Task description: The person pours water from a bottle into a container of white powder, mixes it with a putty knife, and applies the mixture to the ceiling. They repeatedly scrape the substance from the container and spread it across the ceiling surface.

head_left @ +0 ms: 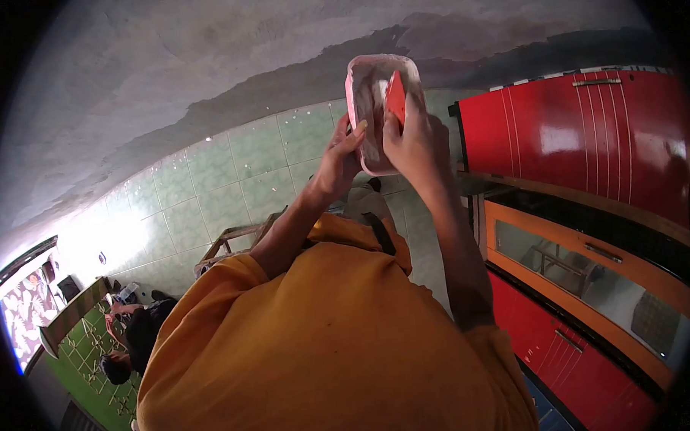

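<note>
A pink rectangular tub (354, 101), smeared inside with greyish-white paste, is held up in front of the wall. My left hand (341, 161) grips its left side, with the thumb over the rim. In my right hand (414, 141) is a red flat scraper (396, 98), its blade over the inside of the tub. My right fingers are closed round the scraper; part of it is hidden by them. Whitish paste shows beside the scraper's edge.
A grey patchy wall (225, 52) rises ahead, above speckled green floor tiles (214, 171). Red cabinets (539, 125) stand on the right, with an orange-framed glass unit (536, 235). A wooden frame (235, 238) is below. Another person (148, 336) is at the lower left.
</note>
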### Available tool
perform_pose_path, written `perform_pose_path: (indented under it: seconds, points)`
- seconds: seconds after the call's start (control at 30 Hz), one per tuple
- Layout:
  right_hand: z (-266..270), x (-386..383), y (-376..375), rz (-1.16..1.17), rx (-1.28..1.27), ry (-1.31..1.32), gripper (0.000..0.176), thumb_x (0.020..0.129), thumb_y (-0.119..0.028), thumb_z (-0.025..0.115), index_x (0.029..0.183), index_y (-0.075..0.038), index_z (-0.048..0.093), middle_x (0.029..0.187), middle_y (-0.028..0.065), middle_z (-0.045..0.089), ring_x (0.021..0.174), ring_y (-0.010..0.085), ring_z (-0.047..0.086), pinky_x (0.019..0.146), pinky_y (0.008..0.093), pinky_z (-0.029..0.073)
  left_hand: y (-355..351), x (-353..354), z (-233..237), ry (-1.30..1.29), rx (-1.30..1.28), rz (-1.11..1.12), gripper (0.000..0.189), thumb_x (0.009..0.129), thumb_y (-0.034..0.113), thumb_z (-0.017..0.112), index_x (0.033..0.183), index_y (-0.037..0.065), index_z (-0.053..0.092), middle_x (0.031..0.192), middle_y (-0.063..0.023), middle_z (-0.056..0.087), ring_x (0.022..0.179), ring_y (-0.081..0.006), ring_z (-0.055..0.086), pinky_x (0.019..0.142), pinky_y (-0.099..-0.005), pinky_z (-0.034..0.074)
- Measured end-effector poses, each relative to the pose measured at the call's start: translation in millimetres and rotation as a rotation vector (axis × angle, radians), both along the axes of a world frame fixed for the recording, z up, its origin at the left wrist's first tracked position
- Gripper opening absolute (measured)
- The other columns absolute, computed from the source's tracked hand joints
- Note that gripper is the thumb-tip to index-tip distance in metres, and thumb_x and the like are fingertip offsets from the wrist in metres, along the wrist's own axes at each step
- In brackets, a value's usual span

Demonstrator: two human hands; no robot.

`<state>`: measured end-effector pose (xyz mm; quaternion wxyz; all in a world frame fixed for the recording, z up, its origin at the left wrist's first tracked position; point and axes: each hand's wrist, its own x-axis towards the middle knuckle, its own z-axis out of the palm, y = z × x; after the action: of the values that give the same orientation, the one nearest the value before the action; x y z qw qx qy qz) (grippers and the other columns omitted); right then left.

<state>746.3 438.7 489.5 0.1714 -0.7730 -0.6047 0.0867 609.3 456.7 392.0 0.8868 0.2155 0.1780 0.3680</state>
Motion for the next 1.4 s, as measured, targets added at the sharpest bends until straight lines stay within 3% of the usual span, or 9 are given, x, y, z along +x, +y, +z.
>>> perform_pose_path:
  seconds: [0.03,0.13,0.27,0.47,0.77,0.9,1.0,1.2,1.4]
  points:
    - [3,2,5,-0.007,0.043,0.042,0.058,0.092,-0.014,0.058,0.144,-0.001,0.039,0.096,0.0235,0.07,0.077,0.0428,0.07,0.069,0.0511,0.058,-2,2,-2,-0.004,0.01,-0.004,0.071,0.1,0.034,0.061,0.154,0.006,0.024,0.144,-0.0115,0.046,0.132,-0.0238,0.049,0.109,-0.0433,0.041]
    - [16,5,2,-0.095,-0.11,0.066,0.058,0.092,-0.014,0.058,0.145,-0.001,0.039,0.102,0.0251,0.069,0.079,0.0436,0.07,0.07,0.0517,0.058,0,4,-5,-0.006,0.028,-0.008,0.071,0.1,0.035,0.061,0.154,0.006,0.024,0.144,-0.0114,0.046,0.132,-0.0238,0.049,0.109,-0.0437,0.041]
    - [5,1,-16,0.024,0.006,0.073,0.043,0.091,-0.018,0.06,0.13,0.0,0.051,0.081,0.0265,0.068,0.079,0.0459,0.067,0.07,0.0542,0.054,1,5,-9,-0.025,0.007,-0.013,0.07,0.1,0.034,0.06,0.154,0.006,0.025,0.144,-0.0113,0.046,0.133,-0.024,0.048,0.11,-0.0431,0.04]
    - [24,-3,-13,0.011,-0.041,0.062,0.028,0.092,-0.019,0.061,0.111,0.0,0.056,0.083,0.0265,0.068,0.08,0.0445,0.068,0.069,0.0532,0.054,-1,5,5,-0.044,0.033,0.021,0.072,0.1,0.032,0.06,0.155,0.006,0.023,0.146,-0.012,0.046,0.135,-0.0243,0.047,0.112,-0.0423,0.038]
    - [50,15,-22,-0.019,0.123,0.001,0.03,0.092,-0.015,0.06,0.118,0.0,0.055,0.081,0.0233,0.068,0.074,0.042,0.069,0.065,0.0508,0.055,-1,6,22,-0.005,0.114,0.0,0.075,0.098,0.033,0.062,0.156,0.007,0.022,0.145,-0.0113,0.046,0.134,-0.023,0.047,0.111,-0.0412,0.038]
    - [41,11,-20,0.005,0.002,-0.048,0.036,0.093,-0.014,0.059,0.125,0.0,0.055,0.085,0.0233,0.069,0.076,0.0422,0.069,0.066,0.0502,0.055,1,8,23,0.033,0.104,-0.002,0.078,0.097,0.035,0.064,0.157,0.008,0.021,0.144,-0.011,0.046,0.133,-0.0226,0.047,0.11,-0.0404,0.04]
    - [47,10,-23,-0.005,0.182,0.034,0.029,0.093,-0.014,0.059,0.119,-0.001,0.056,0.083,0.0231,0.068,0.076,0.0424,0.069,0.066,0.0504,0.055,1,8,22,0.052,0.156,0.013,0.081,0.096,0.036,0.065,0.157,0.008,0.02,0.142,-0.0102,0.047,0.13,-0.0212,0.049,0.107,-0.038,0.041]
    - [44,10,-21,0.039,0.106,0.024,0.019,0.093,-0.012,0.059,0.107,-0.001,0.055,0.09,0.0247,0.067,0.077,0.0428,0.068,0.065,0.0511,0.054,3,11,20,0.088,0.159,-0.012,0.08,0.097,0.037,0.064,0.157,0.008,0.021,0.135,-0.0068,0.049,0.121,-0.0165,0.051,0.097,-0.0343,0.046]
    - [57,6,-20,0.037,0.165,0.031,0.017,0.093,-0.012,0.059,0.106,-0.002,0.053,0.091,0.0239,0.067,0.078,0.0441,0.067,0.067,0.0517,0.054,2,10,30,0.101,0.151,-0.015,0.078,0.098,0.037,0.064,0.156,0.009,0.022,0.137,-0.0066,0.048,0.124,-0.0166,0.049,0.098,-0.0353,0.046]
